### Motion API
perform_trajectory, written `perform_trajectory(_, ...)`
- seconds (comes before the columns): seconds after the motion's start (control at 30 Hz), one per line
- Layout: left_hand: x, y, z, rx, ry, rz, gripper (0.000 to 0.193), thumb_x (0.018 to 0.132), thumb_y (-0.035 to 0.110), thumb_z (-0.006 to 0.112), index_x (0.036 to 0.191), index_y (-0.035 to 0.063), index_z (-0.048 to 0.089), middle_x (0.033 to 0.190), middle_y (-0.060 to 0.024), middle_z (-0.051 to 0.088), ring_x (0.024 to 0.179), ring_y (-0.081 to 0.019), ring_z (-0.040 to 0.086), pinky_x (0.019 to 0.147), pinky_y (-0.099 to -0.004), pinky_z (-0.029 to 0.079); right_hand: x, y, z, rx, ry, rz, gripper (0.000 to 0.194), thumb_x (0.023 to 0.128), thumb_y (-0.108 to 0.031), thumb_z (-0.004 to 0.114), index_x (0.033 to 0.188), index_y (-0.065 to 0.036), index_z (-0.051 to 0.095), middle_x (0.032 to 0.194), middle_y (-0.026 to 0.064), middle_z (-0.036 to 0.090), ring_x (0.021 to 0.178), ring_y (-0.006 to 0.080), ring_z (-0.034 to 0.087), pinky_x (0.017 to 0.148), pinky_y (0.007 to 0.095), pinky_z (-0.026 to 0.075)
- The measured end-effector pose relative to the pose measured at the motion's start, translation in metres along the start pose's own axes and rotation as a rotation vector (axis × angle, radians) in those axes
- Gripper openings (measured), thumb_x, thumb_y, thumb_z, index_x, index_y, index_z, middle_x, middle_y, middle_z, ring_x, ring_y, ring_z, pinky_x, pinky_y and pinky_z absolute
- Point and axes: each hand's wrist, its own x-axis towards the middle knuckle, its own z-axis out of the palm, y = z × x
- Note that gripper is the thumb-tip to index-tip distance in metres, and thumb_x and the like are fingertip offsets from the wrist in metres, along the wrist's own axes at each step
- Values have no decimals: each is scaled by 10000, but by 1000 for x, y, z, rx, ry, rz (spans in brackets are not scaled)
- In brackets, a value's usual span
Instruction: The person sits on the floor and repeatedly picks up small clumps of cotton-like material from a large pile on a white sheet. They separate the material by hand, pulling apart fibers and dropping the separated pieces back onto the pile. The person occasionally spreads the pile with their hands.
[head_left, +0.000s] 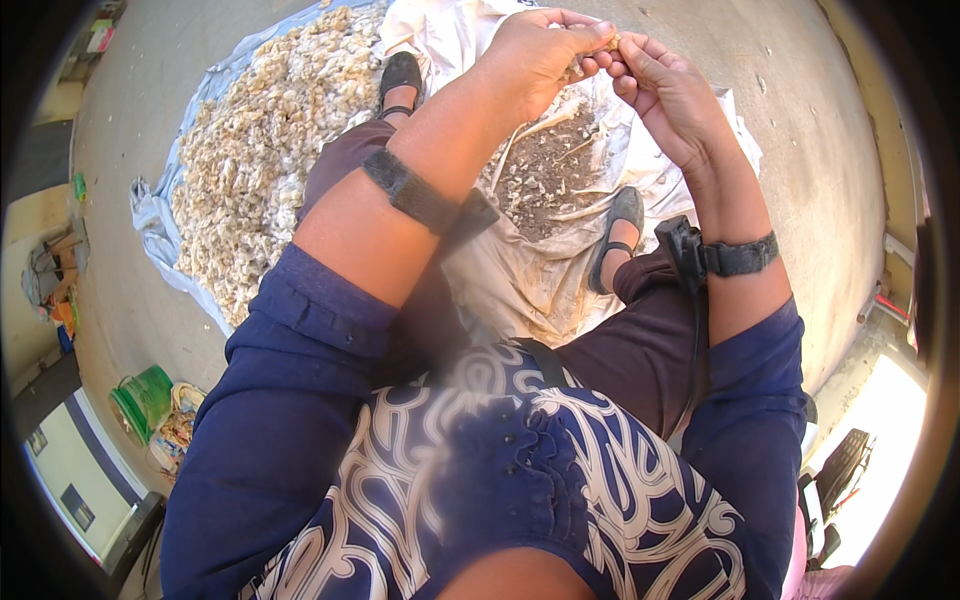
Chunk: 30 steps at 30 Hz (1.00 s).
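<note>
Both hands are raised at the top of the view, over a white cloth (517, 300). A small yellowish tuft, apparently raw cotton (614, 43), is pinched between them. My left hand (536, 56) grips it with thumb and fingertips, and some more greyish fibre shows in its curled fingers. From the other side, my right hand (664, 86) holds the same tuft between thumb and forefinger. Below the hands, dark crumbly debris with pale flecks (544, 176) lies on the cloth between my feet. To the left a broad heap of off-white raw cotton (255, 157) rests on a light blue cloth (154, 247).
A green bucket (142, 401) lies tipped at the lower left beside a bundle of cloth or scraps (180, 420). My shod feet (401, 79) flank the debris. A black strapped device (681, 244) with a cable sits on my right forearm. Concrete floor (810, 165) extends to the right.
</note>
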Motion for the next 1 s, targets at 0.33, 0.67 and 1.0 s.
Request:
perform_trajectory(0.33,-2,4,-3,-20,-82,5,90,885,91,605,944,24,610,756,-25,614,610,-68,541,543,-170,440,2,-8,-12,-147,-61,-54,185,931,-161,573,1024,-3,595,865,27,616,714,30,537,664,138,478)
perform_trajectory(0.67,-2,2,-3,40,55,74,88,827,82,661,863,34,597,706,-39,599,578,-87,535,505,-190,417,-5,-4,8,-198,19,-61,244,916,-143,592,1098,20,599,845,22,624,703,30,556,673,149,488)
perform_trajectory(1.0,-10,9,7,263,141,117,133,832,122,674,806,29,582,667,-30,578,566,-82,515,506,-191,399,-3,-4,9,-375,26,-66,198,890,-157,625,1002,6,612,783,12,608,680,40,537,627,155,444)
